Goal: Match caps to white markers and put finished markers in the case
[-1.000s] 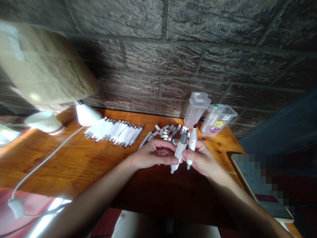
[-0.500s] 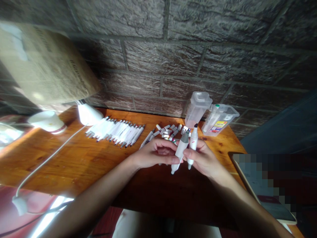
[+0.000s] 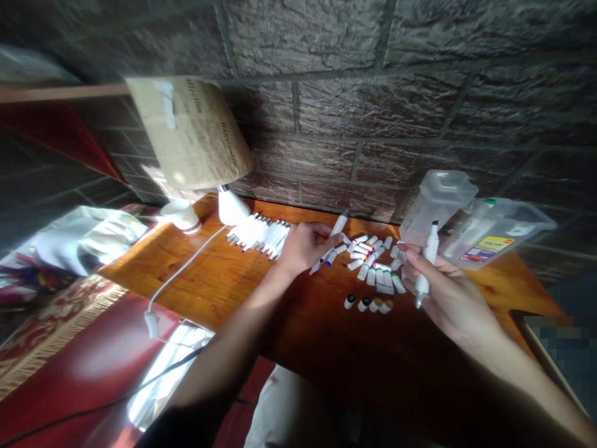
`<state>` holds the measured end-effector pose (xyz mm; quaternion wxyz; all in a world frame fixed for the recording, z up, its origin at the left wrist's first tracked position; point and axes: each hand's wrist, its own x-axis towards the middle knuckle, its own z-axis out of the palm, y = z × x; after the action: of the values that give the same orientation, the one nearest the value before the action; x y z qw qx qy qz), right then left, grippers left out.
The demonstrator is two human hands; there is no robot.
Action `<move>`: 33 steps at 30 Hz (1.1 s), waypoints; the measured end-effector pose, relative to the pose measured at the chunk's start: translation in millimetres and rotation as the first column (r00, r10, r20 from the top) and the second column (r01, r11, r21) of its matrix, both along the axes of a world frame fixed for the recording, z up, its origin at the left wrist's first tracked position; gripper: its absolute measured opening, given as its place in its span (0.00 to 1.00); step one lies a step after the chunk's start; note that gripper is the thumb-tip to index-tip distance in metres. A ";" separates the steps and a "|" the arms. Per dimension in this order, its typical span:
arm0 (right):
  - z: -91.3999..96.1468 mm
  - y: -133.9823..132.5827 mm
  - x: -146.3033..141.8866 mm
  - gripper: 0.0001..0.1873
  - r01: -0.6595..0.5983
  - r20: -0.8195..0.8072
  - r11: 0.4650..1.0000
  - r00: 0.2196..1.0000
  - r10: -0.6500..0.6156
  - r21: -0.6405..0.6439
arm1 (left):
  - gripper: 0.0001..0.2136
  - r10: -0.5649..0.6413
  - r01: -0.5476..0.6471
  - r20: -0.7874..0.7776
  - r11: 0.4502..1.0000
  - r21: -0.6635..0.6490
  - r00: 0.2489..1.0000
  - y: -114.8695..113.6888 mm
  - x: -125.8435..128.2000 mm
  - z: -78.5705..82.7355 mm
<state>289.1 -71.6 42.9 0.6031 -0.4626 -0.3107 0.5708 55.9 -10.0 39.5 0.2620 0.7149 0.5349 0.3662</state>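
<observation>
- The left hand [image 3: 305, 249] is curled closed, thumb and fingers pinching a grey-ended marker [image 3: 339, 225], whose grey end points towards one o'clock.
- The right hand [image 3: 441, 286] is partly closed around a dark-nibbed marker [image 3: 430, 252] — its bare, broad nib pointing up just past twelve o'clock, its grey end down towards seven.
- The two hands stand well apart, the right one at about four o'clock from the left.
- A row of white markers [image 3: 259, 235] lies on the table [image 3: 205, 280] at nine to ten o'clock from the left hand, its near end close to the knuckles.
- White caps [image 3: 366, 252] lie loosely between the hands — three o'clock from the left hand, about ten o'clock from the right.
- Four short caps [image 3: 368, 303], with dark and tan ends, stand in a line between eight and nine o'clock from the right hand.
- One clear box [image 3: 433, 196] is at twelve o'clock from the right hand; a labelled box [image 3: 517, 227], with a green-ended marker [image 3: 473, 227] in it, is at two.
- The lamp [image 3: 191, 134] and the paper cup [image 3: 181, 216] are at about ten o'clock from the left hand.
</observation>
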 end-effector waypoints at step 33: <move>5.1 -2.6 -0.3 0.23 -0.026 0.057 0.999 0.998 0.028 -0.044 | 0.17 0.088 0.002 -0.639 0.990 0.138 0.764 -16.6 21.1 -3.4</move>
<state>288.8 -74.2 48.0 0.5758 -0.4876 -0.3217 0.5720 77.0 -26.6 36.1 0.0070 0.8002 0.5832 0.1393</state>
